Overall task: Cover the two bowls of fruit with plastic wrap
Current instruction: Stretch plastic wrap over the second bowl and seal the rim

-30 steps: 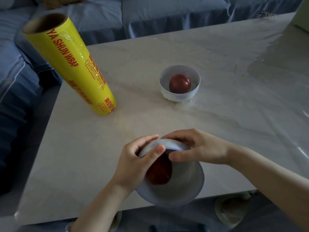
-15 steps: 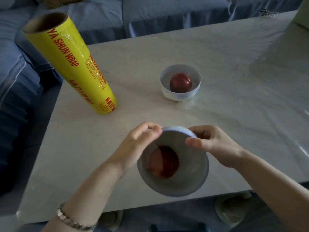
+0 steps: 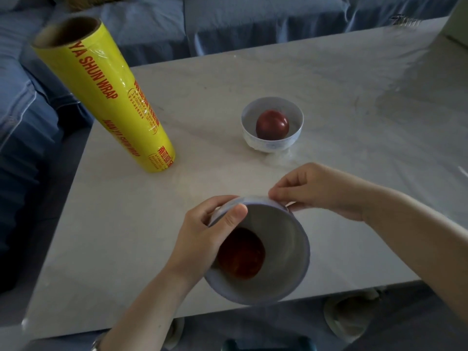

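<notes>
A white bowl (image 3: 281,252) with a red fruit (image 3: 240,253) inside is lifted near the table's front edge and tilted toward me. My left hand (image 3: 202,236) grips its left rim, thumb over the edge. My right hand (image 3: 316,190) pinches the far rim with its fingertips; clear film there is hard to make out. A second white bowl (image 3: 272,141) holding a red fruit (image 3: 272,125) stands at the table's middle, with crumpled film around its foot. The yellow plastic wrap roll (image 3: 106,97) stands upright on the table's left side.
The pale marble table (image 3: 354,102) has its left edge just beside the roll and its front edge under the held bowl. A blue sofa (image 3: 152,26) lines the far and left sides. Slippers lie on the floor below the front edge.
The bowl has turned in my hands. My right hand slid from the near rim to the far rim, and my left thumb now hooks over the left edge.
</notes>
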The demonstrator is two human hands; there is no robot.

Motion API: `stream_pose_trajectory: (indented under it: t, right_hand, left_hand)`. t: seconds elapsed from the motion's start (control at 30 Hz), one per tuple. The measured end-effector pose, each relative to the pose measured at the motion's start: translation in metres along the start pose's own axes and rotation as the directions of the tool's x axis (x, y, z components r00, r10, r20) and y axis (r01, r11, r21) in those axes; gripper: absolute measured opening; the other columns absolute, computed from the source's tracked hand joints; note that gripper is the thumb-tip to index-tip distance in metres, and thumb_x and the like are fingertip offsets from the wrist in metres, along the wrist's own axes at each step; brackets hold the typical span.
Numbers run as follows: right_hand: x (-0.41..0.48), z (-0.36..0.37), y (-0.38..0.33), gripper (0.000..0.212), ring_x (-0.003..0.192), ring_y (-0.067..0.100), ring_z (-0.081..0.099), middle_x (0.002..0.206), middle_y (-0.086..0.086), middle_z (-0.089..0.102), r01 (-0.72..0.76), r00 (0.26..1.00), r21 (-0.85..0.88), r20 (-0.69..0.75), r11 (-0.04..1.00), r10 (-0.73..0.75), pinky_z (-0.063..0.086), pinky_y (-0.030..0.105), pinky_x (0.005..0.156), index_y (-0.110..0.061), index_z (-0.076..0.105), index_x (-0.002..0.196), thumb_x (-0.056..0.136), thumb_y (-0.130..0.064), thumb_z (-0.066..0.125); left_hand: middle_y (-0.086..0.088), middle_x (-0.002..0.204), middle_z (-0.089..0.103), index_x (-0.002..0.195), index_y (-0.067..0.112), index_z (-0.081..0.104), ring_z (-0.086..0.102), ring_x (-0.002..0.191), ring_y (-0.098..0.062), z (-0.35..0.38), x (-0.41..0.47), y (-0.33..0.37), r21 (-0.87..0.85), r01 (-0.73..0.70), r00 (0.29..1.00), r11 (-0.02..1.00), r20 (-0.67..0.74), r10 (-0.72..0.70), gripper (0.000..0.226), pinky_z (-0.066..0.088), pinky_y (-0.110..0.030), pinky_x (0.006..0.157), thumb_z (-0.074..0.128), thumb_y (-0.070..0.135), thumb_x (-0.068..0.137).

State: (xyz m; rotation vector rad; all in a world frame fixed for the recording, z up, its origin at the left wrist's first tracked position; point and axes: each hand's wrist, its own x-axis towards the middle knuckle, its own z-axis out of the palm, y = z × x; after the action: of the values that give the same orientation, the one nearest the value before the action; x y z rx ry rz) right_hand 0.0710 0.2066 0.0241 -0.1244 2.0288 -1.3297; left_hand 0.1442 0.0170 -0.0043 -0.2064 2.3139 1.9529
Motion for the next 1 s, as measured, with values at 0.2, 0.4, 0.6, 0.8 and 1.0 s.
stream_pose_trajectory:
  t: [0.2, 0.4, 0.6, 0.8, 1.0]
  right_hand:
    - [0.006, -0.004, -0.010, 0.030, 0.072, 0.010, 0.055, 0.087, 0.012, 0.061, -0.141, 0.970, -0.063, 0.191, 0.988, 0.151, 0.052, 0.015, 0.067, 0.006, 0.066, 0.102, 0.087, -0.018, 0.058]
    - [0.002, 0.003, -0.011, 0.022, 0.076, 0.010, 0.055, 0.080, 0.002, 0.061, -0.044, 0.992, -0.137, 0.112, 0.990, 0.059, 0.051, 0.019, 0.076, -0.005, 0.061, 0.085, 0.095, -0.014, 0.044]
    - [0.002, 0.005, -0.011, 0.028, 0.053, 0.007, 0.041, 0.056, -0.006, 0.052, -0.024, 0.992, -0.271, 0.110, 0.962, 0.055, 0.039, 0.020, 0.059, -0.007, 0.058, 0.071, 0.092, -0.024, 0.050]
    - [0.007, 0.001, -0.016, 0.042, 0.045, 0.008, 0.042, 0.049, -0.002, 0.048, -0.235, 0.934, -0.088, 0.254, 0.968, 0.250, 0.036, 0.020, 0.055, -0.019, 0.061, 0.046, 0.068, -0.055, 0.063]
    - [0.007, 0.020, -0.004, 0.034, 0.037, 0.007, 0.028, 0.039, -0.005, 0.032, -0.122, 0.992, 0.282, 0.047, 0.951, 0.114, 0.027, 0.019, 0.045, -0.015, 0.061, 0.052, 0.084, -0.027, 0.061]
  left_hand:
    - [0.014, 0.092, 0.071, 0.093, 0.029, 0.068, 0.065, 0.088, -0.005, 0.001, -0.003, 0.001, 0.041, 0.000, 0.998, 0.999, 0.068, -0.003, 0.050, 0.051, -0.014, 0.071, 0.063, 0.059, 0.053]
    - [0.018, 0.090, 0.070, 0.092, 0.037, 0.065, 0.063, 0.090, -0.003, 0.000, -0.002, 0.001, 0.118, 0.005, 0.993, 0.993, 0.115, -0.018, 0.049, 0.050, -0.013, 0.072, 0.059, 0.064, 0.052]
    - [0.018, 0.091, 0.070, 0.094, 0.037, 0.065, 0.063, 0.089, -0.001, -0.001, -0.003, 0.001, 0.125, -0.009, 0.991, 0.992, 0.130, -0.008, 0.048, 0.050, -0.012, 0.073, 0.060, 0.062, 0.054]
    - [0.012, 0.100, 0.069, 0.106, 0.030, 0.065, 0.064, 0.096, -0.009, 0.004, -0.007, 0.001, 0.165, -0.018, 0.982, 0.986, 0.188, -0.014, 0.063, 0.054, -0.022, 0.081, 0.060, 0.065, 0.054]
    - [0.019, 0.093, 0.070, 0.095, 0.035, 0.065, 0.065, 0.091, -0.001, 0.005, -0.006, 0.005, 0.095, -0.034, 0.983, 0.995, 0.184, 0.016, 0.046, 0.050, -0.013, 0.073, 0.063, 0.058, 0.055]
